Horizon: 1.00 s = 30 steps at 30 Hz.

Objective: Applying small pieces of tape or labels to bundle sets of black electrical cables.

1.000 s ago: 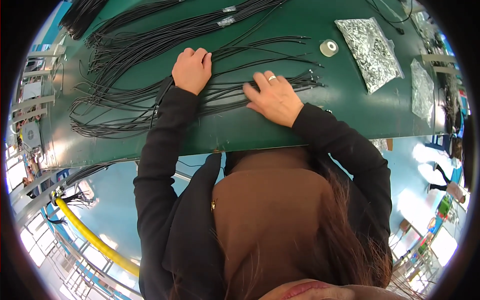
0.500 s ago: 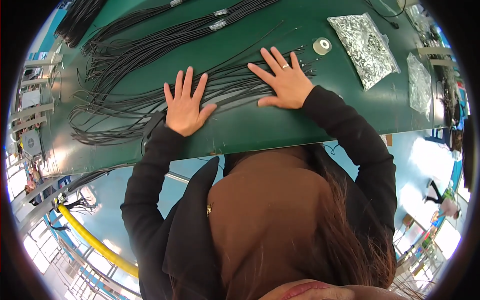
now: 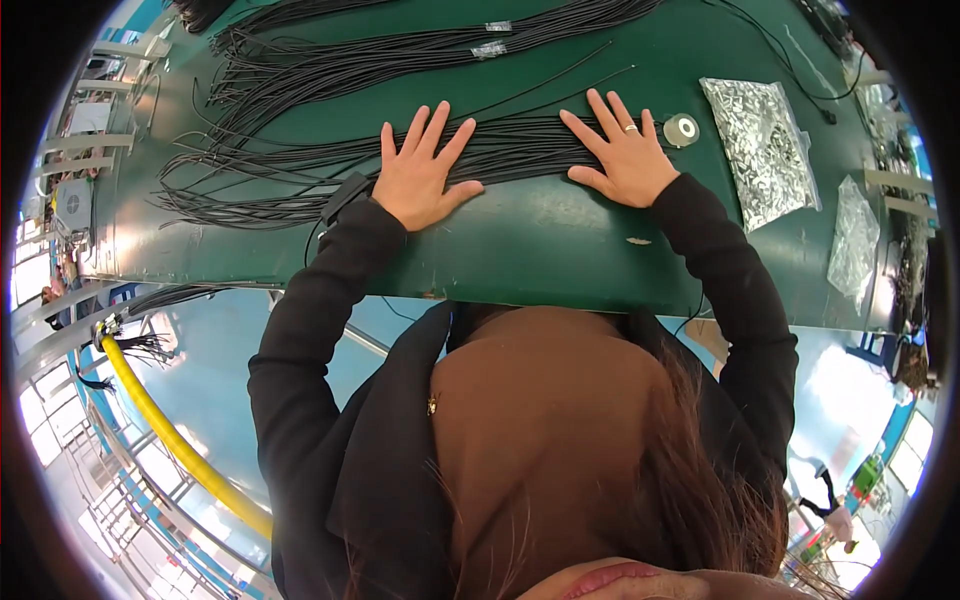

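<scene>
Resting left hand [image 3: 425, 175]: palm down over the loose black wires [image 3: 520, 148], fingers fanned wide and fairly straight, thumb out toward the right; it lies flat across them, gripping nothing.
Right hand [image 3: 627, 158]: also palm down and spread wide, over the right end of the same wires, holding nothing; a ring [image 3: 631, 128] sits on one finger.
Loose wires: on the green table [image 3: 540, 250], running side by side between the hands, then looping round well to the left; two stray tips point up and right, beyond the hands.
Tape roll [image 3: 681, 130]: just beside the right hand, on its right.
Bag of small silvery pieces [image 3: 763, 150]: clear plastic, full, lying right of the roll.
Flat clear bag [image 3: 853, 240]: farther right, crumpled, near the table's edge.
Taped bundle [image 3: 560, 33]: more black wires, behind the loose ones, bound with clear tape.
Black cord [image 3: 790, 65]: at the far right, behind the full bag.
Yellow tube [image 3: 180, 435]: below the table, to the left.
</scene>
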{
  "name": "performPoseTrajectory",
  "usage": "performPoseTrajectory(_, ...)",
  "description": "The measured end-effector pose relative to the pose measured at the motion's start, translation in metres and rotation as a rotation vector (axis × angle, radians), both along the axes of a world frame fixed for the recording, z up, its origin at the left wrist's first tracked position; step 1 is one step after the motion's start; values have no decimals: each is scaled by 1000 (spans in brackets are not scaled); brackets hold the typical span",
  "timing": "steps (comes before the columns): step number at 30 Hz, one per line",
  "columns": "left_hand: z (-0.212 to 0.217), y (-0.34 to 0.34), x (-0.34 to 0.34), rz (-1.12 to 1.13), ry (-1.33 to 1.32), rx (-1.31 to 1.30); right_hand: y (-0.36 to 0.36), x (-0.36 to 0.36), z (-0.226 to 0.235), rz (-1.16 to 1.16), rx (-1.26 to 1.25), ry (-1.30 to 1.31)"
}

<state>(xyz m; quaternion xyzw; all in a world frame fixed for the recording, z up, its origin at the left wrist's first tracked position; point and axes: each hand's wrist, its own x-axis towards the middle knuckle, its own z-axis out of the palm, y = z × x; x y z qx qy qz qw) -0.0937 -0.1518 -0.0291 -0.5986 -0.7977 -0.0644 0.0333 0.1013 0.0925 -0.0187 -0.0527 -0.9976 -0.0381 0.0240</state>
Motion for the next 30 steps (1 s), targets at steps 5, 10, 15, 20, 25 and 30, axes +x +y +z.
performPoseTrajectory(5,10,-7,19,5,-86,377,-16,-4,22,161,-281,135)
performPoseTrajectory(10,3,-19,26,-41,-154,263,-43,-30,7,289,-275,168)
performPoseTrajectory(15,1,-26,29,-92,-187,267,-50,-34,12,263,-385,41)
performPoseTrajectory(20,5,-32,30,-160,-201,337,-72,-38,12,330,-384,83)
performPoseTrajectory(25,11,-61,4,-98,-32,280,-69,-33,-2,206,-235,-15)
performPoseTrajectory(30,6,-110,-50,229,64,120,-34,-53,4,138,-35,171)
